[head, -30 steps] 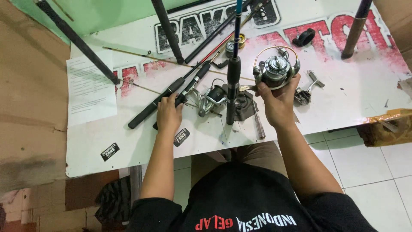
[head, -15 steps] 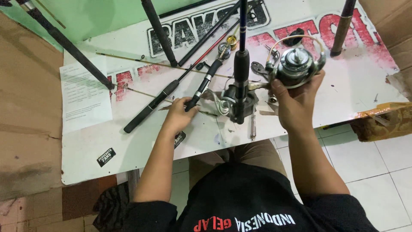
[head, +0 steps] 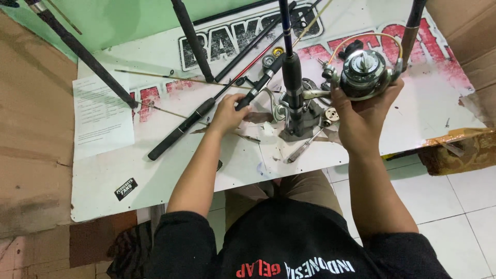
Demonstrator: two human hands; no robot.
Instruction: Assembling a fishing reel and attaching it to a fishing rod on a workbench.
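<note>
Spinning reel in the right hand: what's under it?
The right hand cups the spinning reel from below, above the white table. The palm hides the reel's underside and foot.

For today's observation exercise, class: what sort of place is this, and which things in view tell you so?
Probably a small fishing-tackle repair bench. The right hand holds a spinning reel, the left hand rests on a black rod handle, and several fishing rods stand about a white worktable strewn with reel parts.
</note>
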